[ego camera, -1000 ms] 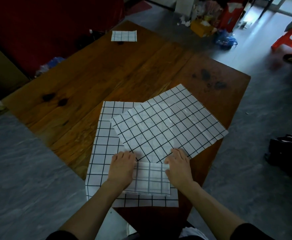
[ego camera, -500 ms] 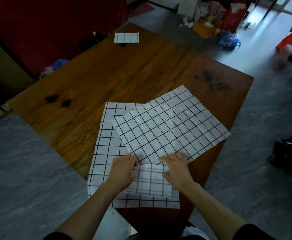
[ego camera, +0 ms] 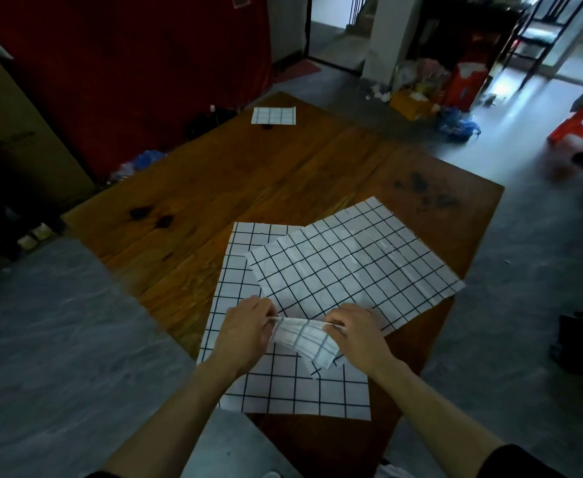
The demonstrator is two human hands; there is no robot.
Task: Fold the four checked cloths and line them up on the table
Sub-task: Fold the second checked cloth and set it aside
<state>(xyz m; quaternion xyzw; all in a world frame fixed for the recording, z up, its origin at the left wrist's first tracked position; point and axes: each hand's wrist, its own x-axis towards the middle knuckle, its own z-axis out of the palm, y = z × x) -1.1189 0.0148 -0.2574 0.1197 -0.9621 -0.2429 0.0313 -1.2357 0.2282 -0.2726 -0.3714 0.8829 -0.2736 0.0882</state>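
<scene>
We could not see the fingertips of the left hand (ego camera: 246, 327) or the right hand (ego camera: 355, 331); they were tucked behind the folded cloth (ego camera: 305, 339) they pinched. The angled cloth (ego camera: 355, 263) hid much of the flat cloth (ego camera: 283, 384) beneath it. The clutter (ego camera: 417, 88) by the pillar was too blurred to name. The frame's bottom edge cut off both forearms.

Bare forearms; black sleeve (ego camera: 511, 458) on right arm.
</scene>
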